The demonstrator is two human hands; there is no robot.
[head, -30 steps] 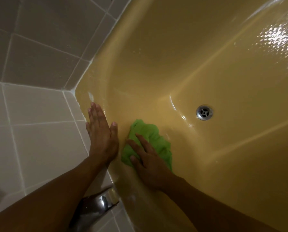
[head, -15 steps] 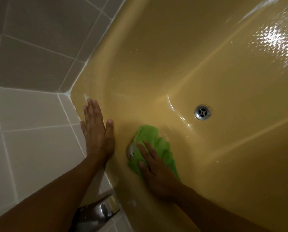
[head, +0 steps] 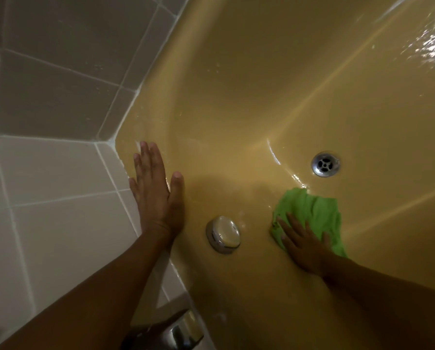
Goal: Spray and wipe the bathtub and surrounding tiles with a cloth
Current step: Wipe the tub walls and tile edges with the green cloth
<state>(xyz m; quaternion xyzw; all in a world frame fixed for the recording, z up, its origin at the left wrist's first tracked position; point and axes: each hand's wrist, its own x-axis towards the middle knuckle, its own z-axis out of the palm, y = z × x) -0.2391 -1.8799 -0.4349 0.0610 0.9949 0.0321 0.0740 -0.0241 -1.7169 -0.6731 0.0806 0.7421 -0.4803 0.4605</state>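
Cloth (head: 312, 210): green and crumpled, is being pressed against the bathtub (head: 236, 97) wall just below the drain (head: 325, 164), near it but not touching it
Cloth from the fingers: is being spread ahead of the fingertips, toward the drain, with most of it lying beyond them and to their right
Long axis: none is being clearly shown; the bunch is running a little longer from the drain back toward the wrist
Nearer hand: the right hand (head: 305, 245) is being laid on the cloth itself; the left hand (head: 155, 195) is being rested well to the left of the drain
Right fingers (head: 286, 223): straight and slightly apart, are being pressed flat onto the cloth, with none curled round it
Left fingers (head: 148, 162): straight and together, thumb apart, are being rested flat on the tub's edge beside the tiles (head: 54, 185), with nothing being held
Chrome cap (head: 223, 234): is being left uncovered between the two hands, below and left of the drain
Coming move: is being judged as a flat-handed wipe toward the drain across the wet surface
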